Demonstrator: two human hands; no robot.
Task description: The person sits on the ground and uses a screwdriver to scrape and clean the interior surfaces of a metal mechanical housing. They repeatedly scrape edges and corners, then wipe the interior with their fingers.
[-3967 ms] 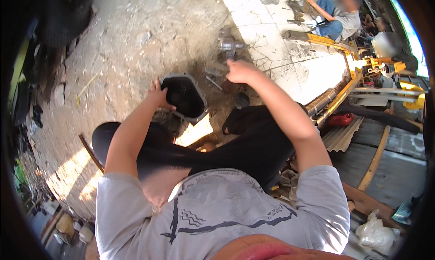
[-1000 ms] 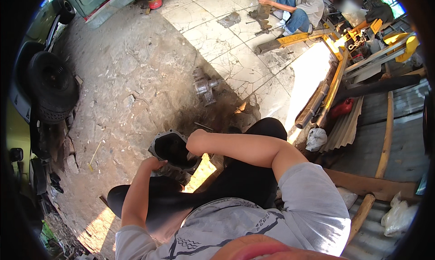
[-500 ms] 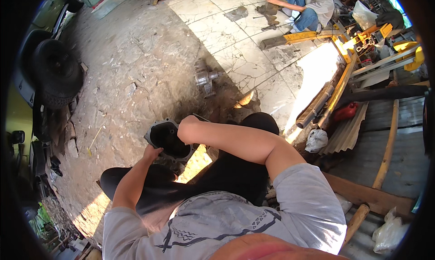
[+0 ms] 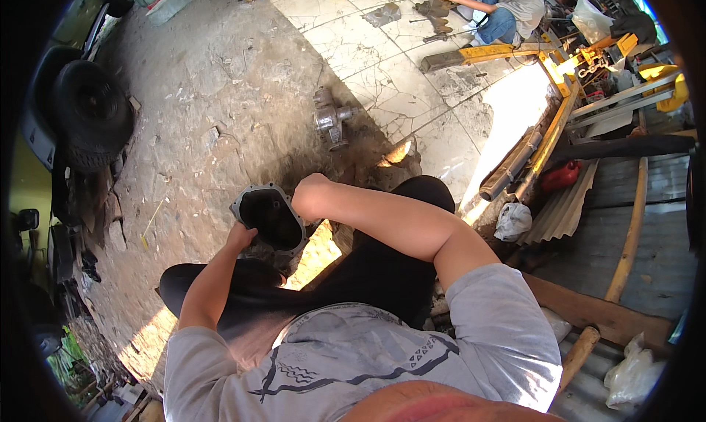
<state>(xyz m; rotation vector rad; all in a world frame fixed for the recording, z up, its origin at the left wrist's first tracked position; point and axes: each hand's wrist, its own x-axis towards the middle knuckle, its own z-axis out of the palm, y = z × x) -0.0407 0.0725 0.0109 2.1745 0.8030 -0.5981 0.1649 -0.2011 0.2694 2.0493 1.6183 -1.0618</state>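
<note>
Over my lap is a metal housing (image 4: 302, 232) with a grey flanged rim, bolt holes and a dark hollow inside. My left hand (image 4: 241, 236) grips its left edge, thumb on the rim. At the upper right side of the housing, my right hand (image 4: 312, 197) is closed in a fist, beside or touching the rim; I cannot tell which. Whatever the right fingers hold is hidden behind the hand.
A silvery cast metal part (image 4: 332, 119) lies on the floor ahead. A tyre (image 4: 92, 102) stands at left. Yellow metal beams (image 4: 548, 139) and corrugated sheets (image 4: 618, 231) lie at right. Another person (image 4: 507, 13) sits on the tiles at far right.
My right hand has moved from over the housing's opening to its right side and slightly up. The thin rod seen by that hand no longer shows. The housing has shifted and turned slightly.
</note>
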